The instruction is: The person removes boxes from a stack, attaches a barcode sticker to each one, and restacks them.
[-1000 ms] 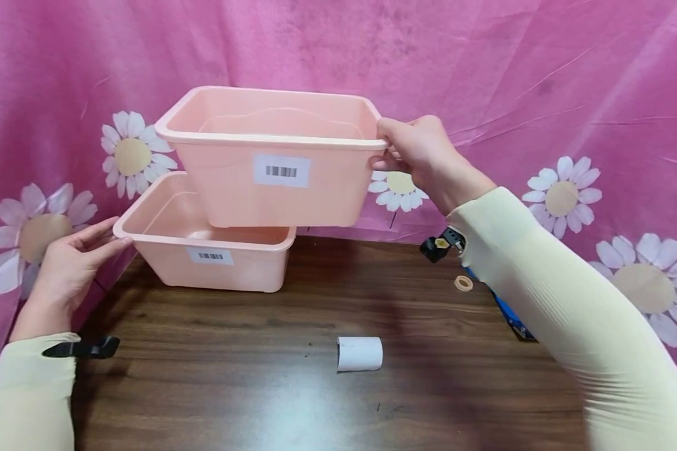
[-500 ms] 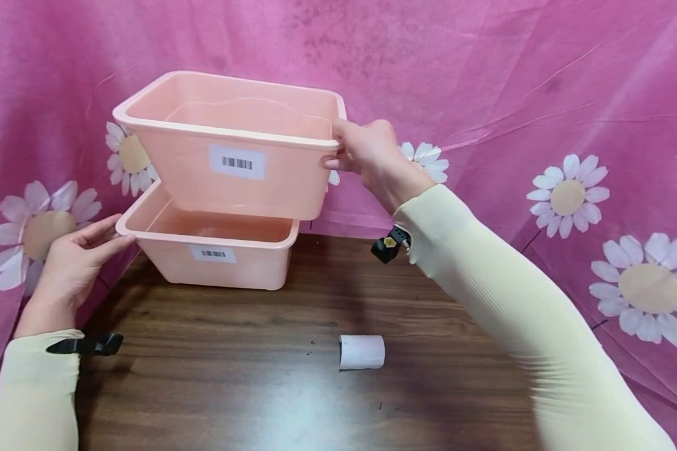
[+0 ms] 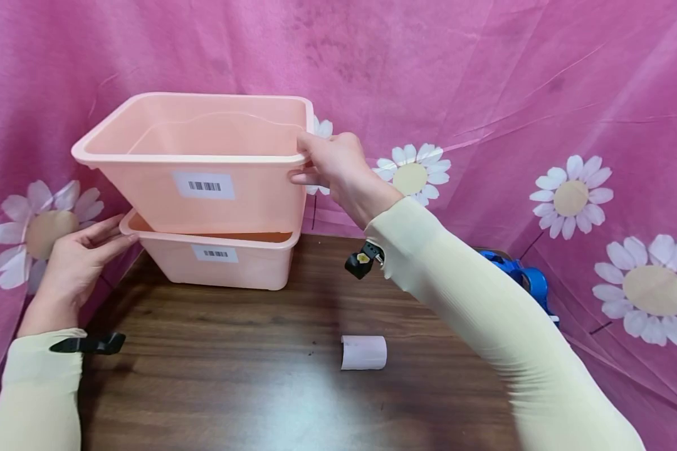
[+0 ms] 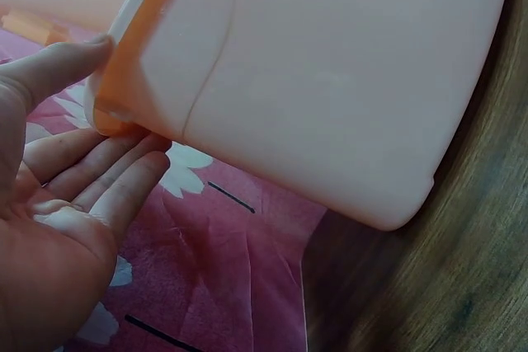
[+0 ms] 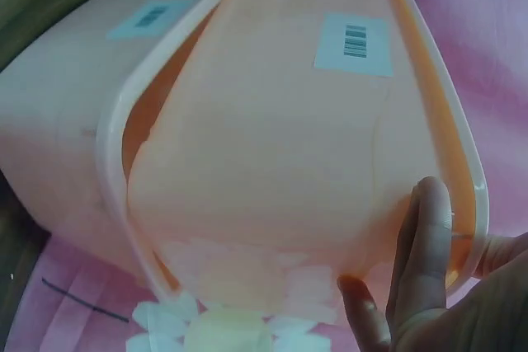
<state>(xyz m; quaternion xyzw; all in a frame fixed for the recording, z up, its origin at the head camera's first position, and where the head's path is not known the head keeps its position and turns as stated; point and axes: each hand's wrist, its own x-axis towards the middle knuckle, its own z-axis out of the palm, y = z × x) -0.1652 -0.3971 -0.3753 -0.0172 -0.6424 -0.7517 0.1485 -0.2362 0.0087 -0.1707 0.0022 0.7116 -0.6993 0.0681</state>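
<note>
My right hand (image 3: 338, 166) grips the right end of a pink plastic storage bin (image 3: 146, 194), thumb over the rim and fingers against the outer wall. This bin is held over a second pink bin (image 3: 231, 269), its base overlapping the second bin's opening. In the right wrist view, the upper bin (image 5: 256, 121) tilts partway into the mouth of the lower bin (image 5: 58, 113). My left hand (image 3: 79, 269) pinches the lower bin's left rim, thumb on top and fingers beneath, as the left wrist view shows. A white barcode label (image 3: 204, 186) is stuck on the upper bin's front.
The lower bin stands on a dark wooden table (image 3: 214, 363). A short white tube-like piece (image 3: 363, 352) lies toward the front. Blue objects (image 3: 533, 282) sit at the right, partly behind the right sleeve. A pink cloth (image 3: 457, 81) printed with daisies hangs behind.
My right hand has brought the upper bin leftward over the lower bin, raising it slightly and then lowering it. The left hand has stayed at the lower bin's rim.
</note>
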